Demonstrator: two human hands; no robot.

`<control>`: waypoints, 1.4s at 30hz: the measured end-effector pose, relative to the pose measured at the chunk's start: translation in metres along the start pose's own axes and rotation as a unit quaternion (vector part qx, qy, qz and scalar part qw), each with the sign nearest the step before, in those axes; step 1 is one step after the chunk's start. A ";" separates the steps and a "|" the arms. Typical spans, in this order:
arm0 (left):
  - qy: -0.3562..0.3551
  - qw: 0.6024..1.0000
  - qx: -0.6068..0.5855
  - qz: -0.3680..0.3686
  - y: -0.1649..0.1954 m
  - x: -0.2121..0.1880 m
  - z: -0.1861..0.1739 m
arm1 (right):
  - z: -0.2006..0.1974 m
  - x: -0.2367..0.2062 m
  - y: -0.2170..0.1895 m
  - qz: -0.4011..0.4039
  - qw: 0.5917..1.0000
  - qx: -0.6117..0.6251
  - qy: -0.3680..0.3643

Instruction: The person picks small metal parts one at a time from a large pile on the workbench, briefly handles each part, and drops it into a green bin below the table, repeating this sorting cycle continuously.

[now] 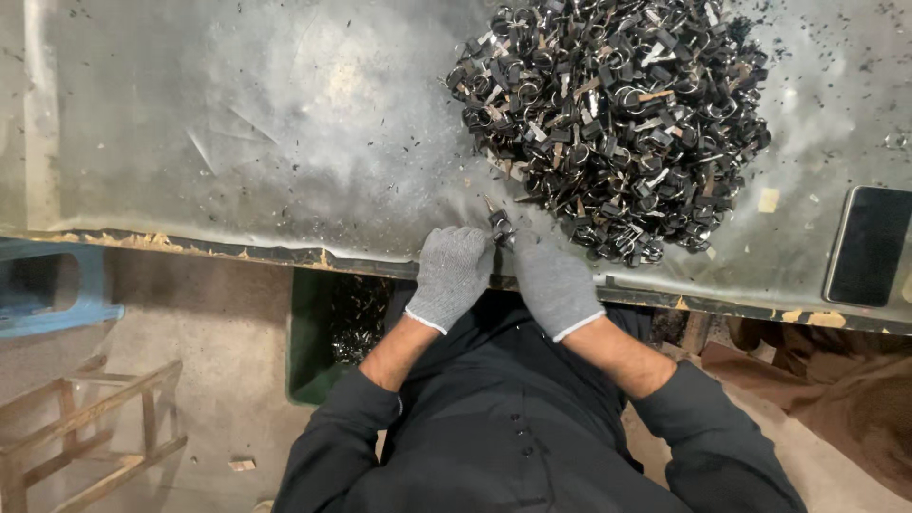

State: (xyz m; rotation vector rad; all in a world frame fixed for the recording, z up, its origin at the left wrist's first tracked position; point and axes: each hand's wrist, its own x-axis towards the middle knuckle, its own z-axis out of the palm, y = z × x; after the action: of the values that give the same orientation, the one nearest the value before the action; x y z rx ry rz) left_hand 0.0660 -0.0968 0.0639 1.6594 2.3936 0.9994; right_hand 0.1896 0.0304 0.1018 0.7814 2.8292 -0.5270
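Head view: 2 grey-gloved hands meet at the near edge of the metal surface (237, 123). The left hand (454, 274) and right hand (554, 282) each hold a closed grip on one small dark metal clip (500, 226), just beside the clip pile (613, 119).

A small dark metal clip (500, 228) sits pinched between two grey-gloved hands at the near edge of a worn metal tabletop, just beside a large heap of similar black clips (613, 119).

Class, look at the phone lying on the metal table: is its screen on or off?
Off. The phone lies flat at the metal table's right edge, and its screen is plain black, with no light or image showing.
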 end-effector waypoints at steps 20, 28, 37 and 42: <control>-0.009 1.000 -0.001 -0.012 0.001 0.005 -0.003 | -0.011 0.001 -0.002 -0.054 0.988 0.025 0.144; -0.298 0.895 0.290 -0.162 0.003 0.019 -0.106 | 0.006 -0.016 0.018 -0.034 0.990 0.114 0.080; 0.060 0.992 -0.103 -0.039 0.017 0.076 0.005 | 0.010 -0.011 0.014 -0.041 0.988 0.116 0.092; -0.031 0.952 -0.251 -0.174 0.017 0.034 0.014 | 0.016 -0.024 0.027 -0.016 0.996 0.087 -0.024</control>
State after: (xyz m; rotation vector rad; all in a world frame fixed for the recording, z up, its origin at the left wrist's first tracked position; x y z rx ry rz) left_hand 0.0715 -0.0578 0.0726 1.0349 2.0493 1.3153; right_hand 0.2252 0.0347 0.0846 0.7436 2.7832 -0.7959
